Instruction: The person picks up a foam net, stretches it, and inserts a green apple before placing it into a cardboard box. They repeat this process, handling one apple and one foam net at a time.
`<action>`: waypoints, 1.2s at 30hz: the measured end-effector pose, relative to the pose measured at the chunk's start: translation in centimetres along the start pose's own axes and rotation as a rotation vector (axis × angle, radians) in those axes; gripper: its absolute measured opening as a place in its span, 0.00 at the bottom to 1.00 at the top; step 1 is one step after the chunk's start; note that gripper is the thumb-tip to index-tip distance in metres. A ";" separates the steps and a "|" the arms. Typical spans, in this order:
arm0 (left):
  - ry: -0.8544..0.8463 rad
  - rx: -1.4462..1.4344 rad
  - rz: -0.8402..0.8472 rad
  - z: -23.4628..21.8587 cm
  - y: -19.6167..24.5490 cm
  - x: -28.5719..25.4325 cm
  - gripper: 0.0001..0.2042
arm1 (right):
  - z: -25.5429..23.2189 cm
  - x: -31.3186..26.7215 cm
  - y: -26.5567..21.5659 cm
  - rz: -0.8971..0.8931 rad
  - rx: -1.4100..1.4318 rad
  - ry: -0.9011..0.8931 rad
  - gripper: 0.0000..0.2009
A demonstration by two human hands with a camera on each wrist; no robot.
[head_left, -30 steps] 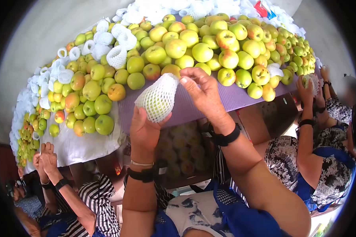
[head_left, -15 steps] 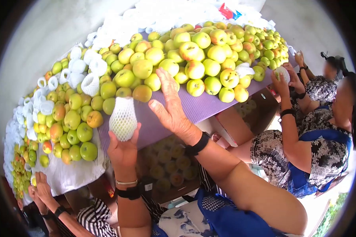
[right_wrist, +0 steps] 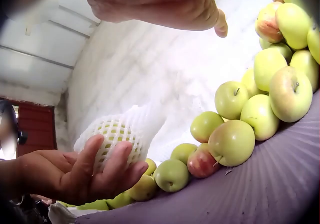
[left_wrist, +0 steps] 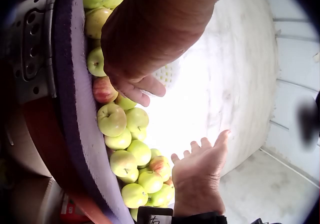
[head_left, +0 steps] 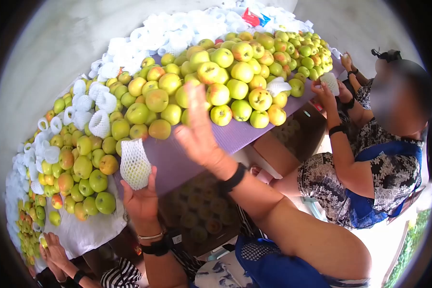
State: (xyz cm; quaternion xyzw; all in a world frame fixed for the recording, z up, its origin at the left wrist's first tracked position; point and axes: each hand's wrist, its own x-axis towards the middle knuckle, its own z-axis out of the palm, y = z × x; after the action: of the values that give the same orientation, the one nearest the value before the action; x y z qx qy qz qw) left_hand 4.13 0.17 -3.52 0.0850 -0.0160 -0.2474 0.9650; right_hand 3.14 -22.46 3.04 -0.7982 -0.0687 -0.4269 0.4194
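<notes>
Over purple mat [head_left: 177,158], left hand [head_left: 141,199] cupping foam-netted apple [head_left: 135,164], round

Two hands of the wearer show: the left hand [head_left: 141,199] cups one netted apple [head_left: 135,164], and the right hand [head_left: 197,132] spreads above the heap. Beyond the fingers lies one heap of bare apples [head_left: 225,89], too many to count, surely dozens. Among them sit two more netted fruits: one [head_left: 100,124] left of the left hand, one [head_left: 277,86] right of the right hand. Loose foam nets [head_left: 177,31] pile past the heap, uncountable. Two other people show: one [head_left: 369,158] to the right holding one netted fruit [head_left: 330,82], and one [head_left: 57,252] below the left hand.
</notes>
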 end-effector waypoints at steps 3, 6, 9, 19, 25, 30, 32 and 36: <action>0.007 0.020 0.067 -0.1 0.4 -0.2 0.25 | -5.0 2.8 -1.8 0.074 0.065 0.370 0.32; -0.004 0.041 0.067 -0.6 0.7 -0.1 0.24 | -11.0 5.1 -7.3 -0.273 0.422 0.883 0.40; -0.017 0.032 0.076 -0.5 0.7 0.1 0.25 | -9.5 4.3 -9.5 -0.544 0.407 0.787 0.40; -0.070 0.000 0.118 1.9 -0.5 -0.3 0.25 | -3.2 1.4 -10.4 -0.568 0.337 -0.182 0.29; -0.023 -0.006 0.047 3.4 -0.6 -0.3 0.26 | -1.6 1.1 -10.8 -0.530 0.392 -0.181 0.25; 0.023 0.046 0.100 2.5 -0.3 -0.6 0.25 | -0.9 0.6 -10.3 -0.423 0.306 -0.186 0.34; -0.005 0.077 0.139 2.9 -0.4 -0.3 0.24 | -0.9 0.6 -10.0 -0.391 0.278 -0.147 0.36; -0.112 0.104 0.076 1.0 0.3 0.0 0.25 | -0.6 0.7 -9.8 -0.299 0.306 -0.134 0.40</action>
State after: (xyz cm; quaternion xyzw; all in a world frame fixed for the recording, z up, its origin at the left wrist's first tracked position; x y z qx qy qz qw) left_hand 4.18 0.26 -2.52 0.1205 -0.0857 -0.2138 0.9656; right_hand -1.40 -16.78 9.70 -0.7328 -0.2780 -0.4148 0.4622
